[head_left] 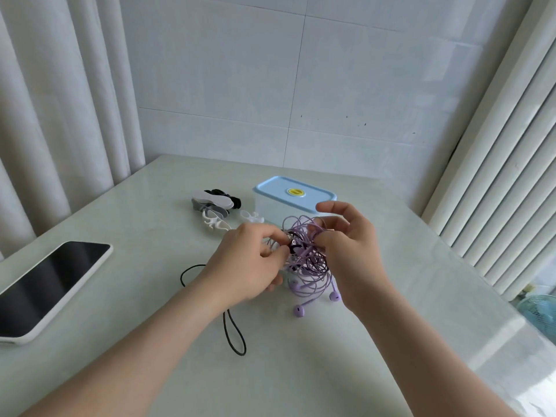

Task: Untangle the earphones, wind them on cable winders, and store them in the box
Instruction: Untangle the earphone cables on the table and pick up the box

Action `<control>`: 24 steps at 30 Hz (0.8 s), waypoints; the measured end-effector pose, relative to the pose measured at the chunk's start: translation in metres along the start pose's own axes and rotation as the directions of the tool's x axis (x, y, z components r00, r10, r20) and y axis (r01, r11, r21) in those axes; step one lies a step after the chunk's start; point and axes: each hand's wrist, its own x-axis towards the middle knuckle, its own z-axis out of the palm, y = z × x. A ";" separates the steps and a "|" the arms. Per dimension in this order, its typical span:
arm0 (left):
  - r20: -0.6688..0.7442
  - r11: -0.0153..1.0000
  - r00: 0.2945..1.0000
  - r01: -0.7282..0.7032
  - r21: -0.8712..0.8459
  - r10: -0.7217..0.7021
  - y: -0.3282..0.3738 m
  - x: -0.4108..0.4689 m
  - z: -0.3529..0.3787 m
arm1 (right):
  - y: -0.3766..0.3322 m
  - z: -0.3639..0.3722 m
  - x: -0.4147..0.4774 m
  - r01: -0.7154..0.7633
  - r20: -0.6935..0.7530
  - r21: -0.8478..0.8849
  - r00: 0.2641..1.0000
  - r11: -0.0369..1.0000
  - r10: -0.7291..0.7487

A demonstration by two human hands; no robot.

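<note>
A tangle of purple earphones (310, 266) mixed with a black cable sits just above the table's middle. My left hand (249, 260) pinches part of the knot at its left side. My right hand (346, 242) grips purple loops at the right, its index finger raised. Two purple earbuds (299, 310) hang below the knot. A black cable loop (234, 335) trails on the table under my left forearm. Behind stands a box with a closed light-blue lid (293, 191). Left of the box lie white, grey and black cable winders (215, 203).
A phone (45, 287) in a white case lies screen-up at the table's left edge. Curtains hang to the left, a white radiator to the right, a tiled wall behind. The pale table (301, 371) stretches toward me.
</note>
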 end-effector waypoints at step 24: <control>-0.255 0.928 0.915 -0.235 0.290 0.312 -0.024 0.010 -0.004 | 0.004 -0.008 0.012 -0.033 -0.158 0.028 0.987 0.999 0.037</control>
